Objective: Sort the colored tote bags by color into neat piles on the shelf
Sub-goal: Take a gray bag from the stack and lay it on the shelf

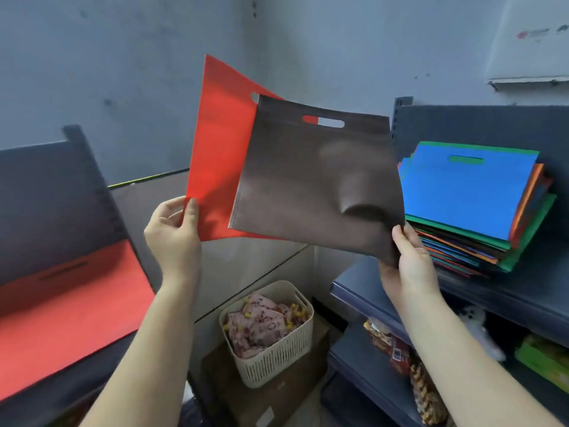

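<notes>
My left hand [172,232] pinches the lower corner of a red tote bag [217,155] held upright in the air. In front of it, my right hand [408,266] pinches the lower right corner of a dark brown tote bag [308,186], which partly covers the red one. On the right shelf [523,291] lies a mixed stack of bags [474,211] in several colours, with a blue bag [462,192] on top. Another red bag [70,315] lies flat on the left shelf [46,192].
Below, between the shelves, a cream plastic basket [271,362] holds pink packets and sits on a cardboard box [271,399]. Snack packets [391,343] and a green box [545,362] fill the lower right shelf. A grey wall stands behind.
</notes>
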Demonstrator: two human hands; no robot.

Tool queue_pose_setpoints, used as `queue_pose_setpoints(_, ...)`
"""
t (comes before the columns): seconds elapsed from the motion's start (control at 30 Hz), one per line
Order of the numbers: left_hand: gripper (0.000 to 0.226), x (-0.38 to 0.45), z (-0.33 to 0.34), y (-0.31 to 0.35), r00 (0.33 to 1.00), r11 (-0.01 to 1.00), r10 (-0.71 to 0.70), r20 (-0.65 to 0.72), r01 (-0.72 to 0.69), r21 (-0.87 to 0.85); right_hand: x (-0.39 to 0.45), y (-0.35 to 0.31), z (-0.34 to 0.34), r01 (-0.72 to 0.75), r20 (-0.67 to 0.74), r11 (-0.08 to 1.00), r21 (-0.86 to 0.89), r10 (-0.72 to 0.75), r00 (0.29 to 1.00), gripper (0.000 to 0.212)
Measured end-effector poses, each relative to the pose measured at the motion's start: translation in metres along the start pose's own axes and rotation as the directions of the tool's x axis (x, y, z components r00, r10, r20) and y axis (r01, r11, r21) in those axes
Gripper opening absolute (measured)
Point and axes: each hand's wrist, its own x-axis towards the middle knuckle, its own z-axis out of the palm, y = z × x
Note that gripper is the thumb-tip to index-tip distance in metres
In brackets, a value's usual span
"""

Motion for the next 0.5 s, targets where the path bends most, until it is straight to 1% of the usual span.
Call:
queue_pose_setpoints(0.07,0.005,0.009,-0.035,0.003,0.997,0.999,0.022,-0.068,-0.019,0.034,-0.008,0.017,0.023,-0.050,0.075,0.998,0.040,0.047,0.996,0.022)
queue_pose_setpoints(0.17,0.005,0.020,-0.089,0.005,0.982,0.996,0.028,-0.187,-0.013,0.083,-0.026,0.043,0.061,-0.125,0.199,0.987,0.098,0.103,0.975,0.024)
queue_pose_setpoints(0.27,0.007,0.025,-0.141,0.003,0.954,0.992,0.022,-0.298,0.017,0.127,-0.049,0.072,0.097,-0.216,0.308,0.969,0.121,0.170,0.936,0.041)
queue_pose_setpoints(0.37,0.006,0.029,-0.188,-0.001,0.926,0.987,-0.015,-0.377,0.074,0.144,-0.074,0.102,0.130,-0.298,0.373,0.946,0.128,0.232,0.898,0.050)
queue_pose_setpoints(0.5,0.005,0.032,-0.240,-0.010,0.898,0.953,-0.060,-0.435,0.181,0.244,-0.101,0.138,0.163,-0.365,0.420,0.927,0.086,0.299,0.857,0.056)
